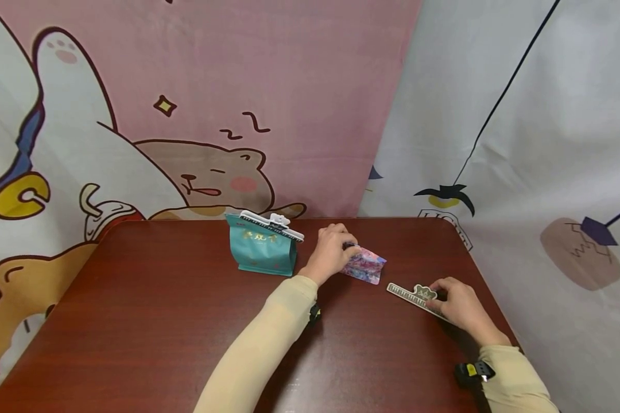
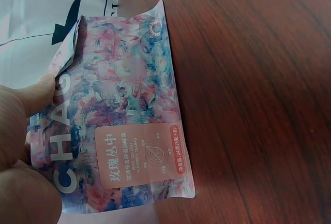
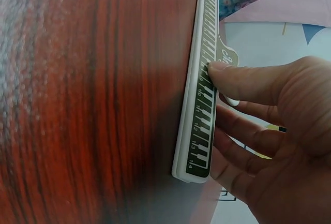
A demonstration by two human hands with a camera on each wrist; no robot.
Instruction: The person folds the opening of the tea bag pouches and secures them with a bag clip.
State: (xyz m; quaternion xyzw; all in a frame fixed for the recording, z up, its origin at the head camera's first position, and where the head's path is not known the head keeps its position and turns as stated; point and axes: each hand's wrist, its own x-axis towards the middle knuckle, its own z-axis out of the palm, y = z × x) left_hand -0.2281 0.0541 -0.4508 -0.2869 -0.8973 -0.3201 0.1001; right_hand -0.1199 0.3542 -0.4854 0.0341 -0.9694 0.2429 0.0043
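Note:
My left hand [image 1: 333,252] grips the top edge of a pink-and-blue patterned tea bag pouch [image 2: 121,84], thumb on one side. In the left wrist view the pouch shows a pink label and the letters CHAG, and its top is folded. My right hand [image 1: 462,307] pinches a long clip [image 3: 199,110] with a piano-key pattern and ruler numbers, thumb on its front and fingers behind. In the head view this clip [image 1: 413,296] lies low over the table, to the right of the pouch [image 1: 364,265].
A teal pouch [image 1: 260,250] stands at the table's back, left of my left hand, with a white piano-key clip [image 1: 272,225] across its top. The brown wooden table [image 1: 150,321] meets a cartoon-printed cloth [image 1: 299,86] at the back.

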